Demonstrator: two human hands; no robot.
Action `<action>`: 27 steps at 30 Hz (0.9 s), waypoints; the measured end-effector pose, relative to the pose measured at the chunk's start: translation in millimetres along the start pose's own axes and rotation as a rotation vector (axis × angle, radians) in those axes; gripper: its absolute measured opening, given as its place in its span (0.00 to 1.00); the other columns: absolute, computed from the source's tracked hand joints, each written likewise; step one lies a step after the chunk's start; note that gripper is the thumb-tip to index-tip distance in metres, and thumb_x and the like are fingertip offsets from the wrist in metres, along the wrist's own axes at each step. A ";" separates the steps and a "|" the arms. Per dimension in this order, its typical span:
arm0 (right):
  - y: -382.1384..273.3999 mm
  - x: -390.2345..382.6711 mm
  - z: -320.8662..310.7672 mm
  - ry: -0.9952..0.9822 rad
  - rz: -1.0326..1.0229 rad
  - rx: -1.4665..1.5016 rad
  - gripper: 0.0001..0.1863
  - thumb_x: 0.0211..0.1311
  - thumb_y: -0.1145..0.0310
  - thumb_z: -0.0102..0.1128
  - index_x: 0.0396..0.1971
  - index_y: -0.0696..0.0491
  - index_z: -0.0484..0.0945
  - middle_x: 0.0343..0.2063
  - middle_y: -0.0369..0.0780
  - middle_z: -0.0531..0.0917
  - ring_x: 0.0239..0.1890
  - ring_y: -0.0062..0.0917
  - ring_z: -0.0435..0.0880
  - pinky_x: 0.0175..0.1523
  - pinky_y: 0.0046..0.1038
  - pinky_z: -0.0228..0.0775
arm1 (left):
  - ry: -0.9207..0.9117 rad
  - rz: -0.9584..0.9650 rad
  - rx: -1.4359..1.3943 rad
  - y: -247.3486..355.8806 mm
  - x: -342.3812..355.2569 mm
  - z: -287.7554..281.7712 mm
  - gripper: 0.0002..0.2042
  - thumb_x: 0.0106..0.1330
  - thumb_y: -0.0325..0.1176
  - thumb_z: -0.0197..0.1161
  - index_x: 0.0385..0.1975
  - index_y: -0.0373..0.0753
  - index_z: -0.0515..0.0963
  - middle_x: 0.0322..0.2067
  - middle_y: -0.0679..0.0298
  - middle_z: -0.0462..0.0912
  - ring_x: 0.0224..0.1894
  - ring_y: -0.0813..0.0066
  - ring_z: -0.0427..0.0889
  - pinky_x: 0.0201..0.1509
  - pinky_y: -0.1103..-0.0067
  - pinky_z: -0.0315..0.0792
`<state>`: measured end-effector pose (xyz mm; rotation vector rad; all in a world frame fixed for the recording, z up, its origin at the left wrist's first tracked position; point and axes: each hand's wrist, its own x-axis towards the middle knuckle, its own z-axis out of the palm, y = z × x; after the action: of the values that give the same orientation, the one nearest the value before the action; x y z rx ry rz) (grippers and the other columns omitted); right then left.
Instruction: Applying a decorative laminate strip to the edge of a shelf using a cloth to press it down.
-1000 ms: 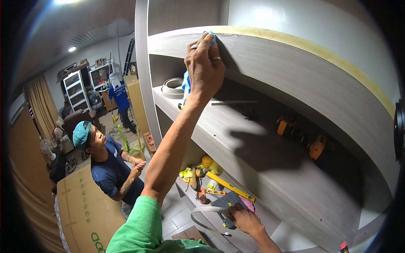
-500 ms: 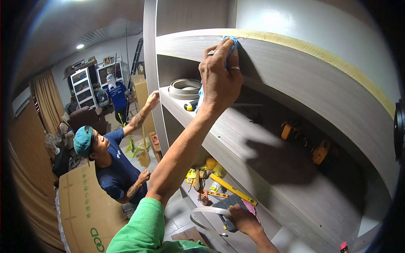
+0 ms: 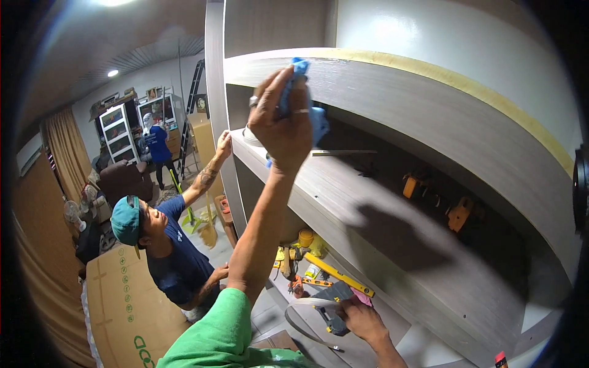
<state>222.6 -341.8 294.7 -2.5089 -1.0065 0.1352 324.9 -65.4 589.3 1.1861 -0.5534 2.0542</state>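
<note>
My left hand (image 3: 281, 132) is raised before the top shelf board (image 3: 392, 83) of a grey wood-grain cabinet. Its fingers are closed on a crumpled blue cloth (image 3: 319, 122), which hangs out beside the palm. A yellowish strip (image 3: 423, 63) runs along the board's upper edge, and a rough patch shows on the edge near the cloth. Low down, my right hand (image 3: 365, 319) grips a thin pale edging strip (image 3: 292, 319) that bends in a loop to the left. A coil of pale banding (image 3: 250, 137) on the middle shelf is mostly hidden by my left hand.
A person in a teal cap (image 3: 126, 221) stands at left, one hand on the cabinet side. A yellow spirit level (image 3: 340, 276), black tool case (image 3: 334, 294) and other tools lie below. Orange-yellow clamps (image 3: 460, 213) sit inside the shelf. A large cardboard box (image 3: 116, 294) stands at lower left.
My left hand has moved left and slightly down with the cloth, off the board's upper edge. The strip's loop in my right hand has swung lower. The nearby person's lower hand has shifted.
</note>
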 end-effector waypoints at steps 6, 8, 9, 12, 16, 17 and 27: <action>-24.2 -7.4 -31.5 0.078 -0.023 -0.017 0.12 0.59 0.66 0.53 0.36 0.58 0.78 0.41 0.54 0.78 0.45 0.50 0.78 0.50 0.47 0.71 | -0.019 0.103 0.368 -20.9 34.0 13.3 0.10 0.57 0.25 0.66 0.40 0.36 0.81 0.36 0.52 0.83 0.40 0.58 0.84 0.46 0.71 0.76; -17.2 -6.5 -29.0 0.071 -0.020 -0.027 0.12 0.59 0.67 0.53 0.37 0.58 0.78 0.41 0.54 0.78 0.45 0.50 0.78 0.50 0.47 0.71 | -0.066 0.202 0.504 -40.2 43.5 20.2 0.10 0.59 0.33 0.66 0.38 0.35 0.82 0.34 0.53 0.85 0.36 0.61 0.85 0.41 0.71 0.77; -15.1 -4.8 -28.1 0.065 -0.022 -0.033 0.12 0.59 0.67 0.53 0.37 0.58 0.78 0.41 0.53 0.78 0.44 0.50 0.78 0.50 0.47 0.71 | -0.136 0.108 0.538 -42.7 44.6 24.8 0.11 0.59 0.34 0.64 0.38 0.35 0.82 0.34 0.52 0.85 0.36 0.58 0.85 0.42 0.68 0.77; -16.0 -1.6 -31.7 0.050 -0.011 0.017 0.12 0.58 0.68 0.54 0.39 0.57 0.77 0.42 0.53 0.78 0.44 0.50 0.79 0.51 0.46 0.70 | -0.244 0.076 0.517 -43.1 37.8 43.2 0.10 0.60 0.33 0.62 0.36 0.35 0.83 0.33 0.51 0.85 0.35 0.56 0.85 0.43 0.67 0.76; -23.9 0.4 -39.6 -0.071 0.057 0.016 0.13 0.57 0.69 0.54 0.41 0.58 0.77 0.45 0.53 0.76 0.46 0.50 0.78 0.53 0.46 0.69 | -0.214 0.018 0.496 -36.2 38.1 47.0 0.10 0.60 0.33 0.62 0.36 0.35 0.83 0.32 0.50 0.85 0.35 0.53 0.85 0.44 0.67 0.76; -20.2 0.4 -38.5 -0.084 0.037 0.010 0.14 0.56 0.70 0.55 0.41 0.58 0.76 0.47 0.53 0.75 0.48 0.49 0.77 0.54 0.45 0.69 | -0.222 -0.003 0.469 -33.0 37.6 46.5 0.09 0.58 0.30 0.62 0.35 0.33 0.82 0.31 0.49 0.84 0.35 0.52 0.83 0.44 0.66 0.75; -22.2 3.5 -37.1 -0.091 -0.060 0.054 0.16 0.60 0.65 0.58 0.45 0.57 0.74 0.45 0.50 0.74 0.48 0.45 0.78 0.50 0.42 0.73 | -0.213 -0.033 0.333 2.0 36.7 50.0 0.09 0.55 0.26 0.62 0.35 0.33 0.82 0.30 0.49 0.83 0.35 0.51 0.82 0.43 0.63 0.74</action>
<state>220.0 -338.4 337.9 -2.4402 -1.0990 0.2572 339.7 -86.5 645.9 1.6098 -0.2909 2.0576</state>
